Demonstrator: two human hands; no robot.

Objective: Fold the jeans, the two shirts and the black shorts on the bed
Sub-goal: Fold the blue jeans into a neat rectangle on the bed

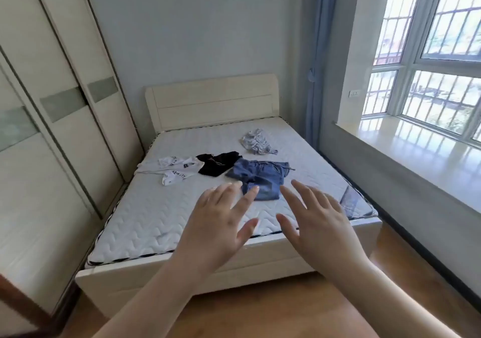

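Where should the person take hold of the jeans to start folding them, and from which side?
Probably at the near hem end of the jeans, coming from the foot of the bed. That end lies closest to the open left hand and right hand, both of which hold nothing. The far end lies bunched toward the headboard, and the black shorts sit close on the left.

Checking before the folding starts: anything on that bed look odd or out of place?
Only the laundry: jeans, black shorts, a white shirt and a grey shirt lie crumpled and unfolded on the bare mattress. Nothing looks damaged.
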